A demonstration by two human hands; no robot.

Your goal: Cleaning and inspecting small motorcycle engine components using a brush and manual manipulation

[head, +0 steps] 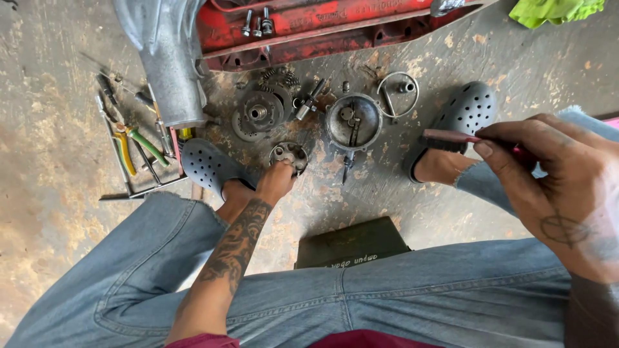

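- Faded light-blue jeans (412, 290), visible seams, ragged frayed hem at the right ankle.
- Dark grey perforated clogs (207, 164) on both feet, bare ankles.
- Left forearm: dense dark tattoo (235, 245) running toward the wrist.
- Right hand (554, 187): thin-line circular tattoo on its back.
- Maroon shirt hem (361, 339) at the bottom edge.

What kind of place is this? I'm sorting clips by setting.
Probably a repair workshop floor: greasy round metal parts lie on stained concrete, beside pliers and a red machine frame.
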